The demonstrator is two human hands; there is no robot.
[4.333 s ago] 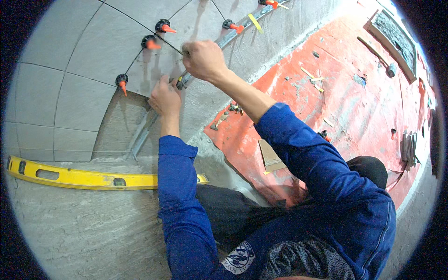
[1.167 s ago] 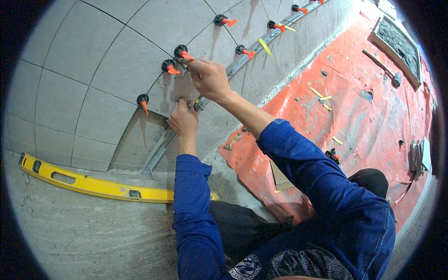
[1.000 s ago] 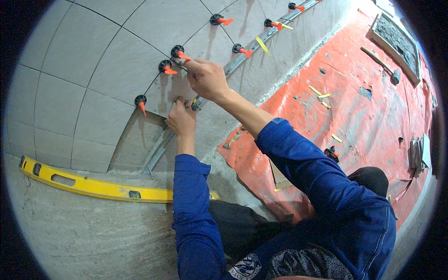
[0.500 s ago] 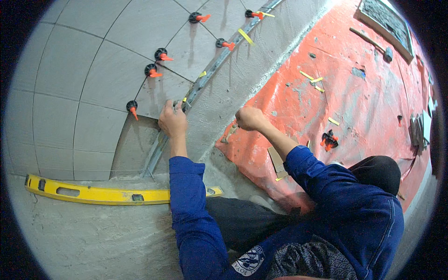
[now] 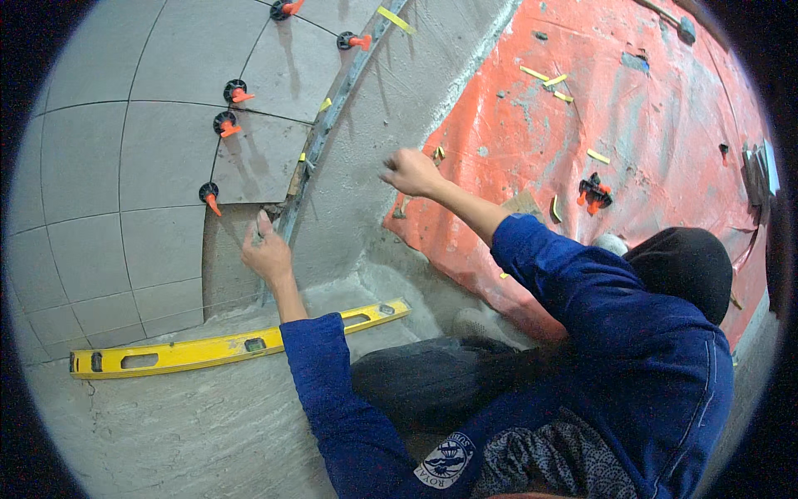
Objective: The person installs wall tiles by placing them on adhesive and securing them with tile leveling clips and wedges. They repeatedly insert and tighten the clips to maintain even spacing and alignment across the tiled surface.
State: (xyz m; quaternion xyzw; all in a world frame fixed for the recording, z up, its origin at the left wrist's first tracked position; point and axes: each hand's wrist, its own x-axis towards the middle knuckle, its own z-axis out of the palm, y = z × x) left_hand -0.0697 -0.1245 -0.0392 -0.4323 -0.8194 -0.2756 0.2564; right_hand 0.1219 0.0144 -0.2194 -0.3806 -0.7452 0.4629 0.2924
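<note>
My left hand [image 5: 268, 252] is over the bare gap [image 5: 224, 258] in the tiling, beside the lower edge of a grey tile [image 5: 256, 158]. Its fingers are curled together, and whatever they hold is too small to make out. A long metal strip [image 5: 328, 112] runs along the tile edge, just right of that hand. My right hand [image 5: 413, 173] is closed in the air above the grey floor near the red sheet; its contents are hidden. Black tile levelers with orange handles [image 5: 225, 125] stand along the joints. Small yellow wedges [image 5: 325, 105] sit at the strip.
A yellow spirit level [image 5: 195, 353] lies across the rough floor in front of the tiles. On the red plastic sheet [image 5: 490, 125] are loose yellow wedges [image 5: 546, 77], a cluster of levelers [image 5: 594, 193] and a mallet [image 5: 686, 32]. Stacked pieces [image 5: 758, 175] stand at the far right.
My left hand has come away from the metal strip, back toward me, to the gap below the tile. My right hand has moved left and slightly up. The view has shifted.
</note>
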